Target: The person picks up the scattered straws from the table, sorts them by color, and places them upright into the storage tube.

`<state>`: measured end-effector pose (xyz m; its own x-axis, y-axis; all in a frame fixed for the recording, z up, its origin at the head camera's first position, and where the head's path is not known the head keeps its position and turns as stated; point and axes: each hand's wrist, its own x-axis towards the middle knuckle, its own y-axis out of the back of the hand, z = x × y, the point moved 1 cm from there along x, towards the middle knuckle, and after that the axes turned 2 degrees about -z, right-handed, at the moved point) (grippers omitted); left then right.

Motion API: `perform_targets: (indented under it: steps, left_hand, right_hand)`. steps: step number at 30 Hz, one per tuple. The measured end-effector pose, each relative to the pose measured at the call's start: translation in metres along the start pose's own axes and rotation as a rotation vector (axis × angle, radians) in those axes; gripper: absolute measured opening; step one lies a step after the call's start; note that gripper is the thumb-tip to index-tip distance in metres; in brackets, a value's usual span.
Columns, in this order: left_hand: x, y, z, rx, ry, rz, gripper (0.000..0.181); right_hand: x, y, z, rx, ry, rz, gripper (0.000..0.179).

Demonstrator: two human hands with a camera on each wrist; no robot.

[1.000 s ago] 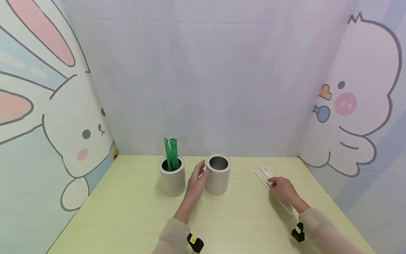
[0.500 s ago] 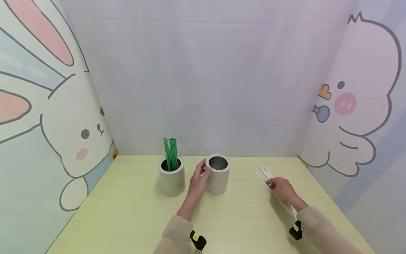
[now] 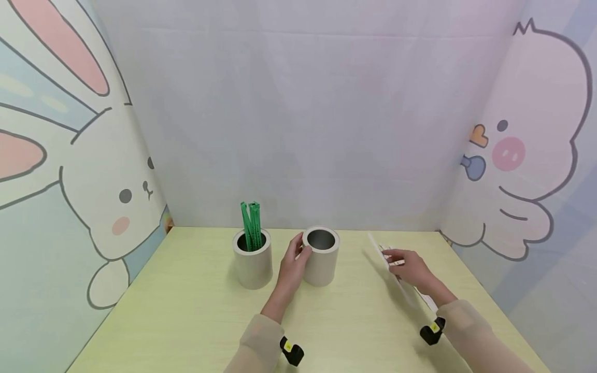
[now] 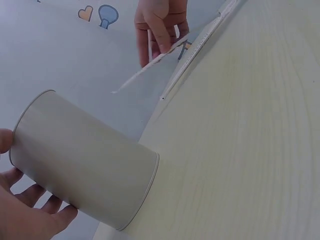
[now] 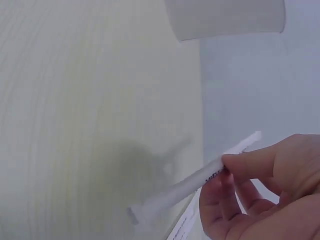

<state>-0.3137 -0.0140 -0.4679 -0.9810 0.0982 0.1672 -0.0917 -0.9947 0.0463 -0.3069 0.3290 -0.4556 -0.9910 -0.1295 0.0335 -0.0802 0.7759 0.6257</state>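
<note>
My left hand [image 3: 290,270] grips the near left side of a beige cylindrical cup [image 3: 322,268]; its dark inside shows from above. In the left wrist view, the thumb lies by the rim and the fingers bend against the wall. My right hand [image 3: 411,267] pinches a white paper-wrapped straw [image 5: 185,191] between thumb and fingers, tilted, with dark print on the wrapper. Its shadow falls on the table below. More white wrapped straws [image 4: 192,57] lie under and beside that hand, partly hidden by it.
A matching beige cup [image 3: 254,272] stands to the left, with several green wrapped sticks [image 3: 254,225] upright in it. The pale wood-grain table [image 3: 186,321] ends at a grey cloth backdrop [image 3: 298,129]. Side panels with a cartoon rabbit [image 3: 107,197] and a chick [image 3: 536,114] flank it.
My left hand has moved slightly right, onto the cup. The right hand has lifted one white straw off the table, raising its far end up and to the left.
</note>
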Motion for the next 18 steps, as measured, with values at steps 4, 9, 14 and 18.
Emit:
perform_targets:
  steps: [4,9,14,18]
  left_hand:
    - [0.0,0.0,-0.001,-0.007,-0.001,0.005,0.058]
    - [0.0,0.0,0.001,-0.012,-0.008,0.012,0.056]
    - [-0.001,-0.001,0.003,-0.027,-0.015,0.02,0.054]
    - [-0.002,-0.001,0.005,-0.043,-0.022,0.031,0.054]
  right_hand:
    - [0.008,-0.003,-0.015,0.195,0.011,0.005,0.054]
    - [0.017,-0.007,-0.042,0.35,0.053,0.039,0.055]
    - [0.027,-0.015,-0.073,0.46,0.13,0.051,0.057]
    - [0.037,-0.02,-0.101,0.513,0.178,0.064,0.057]
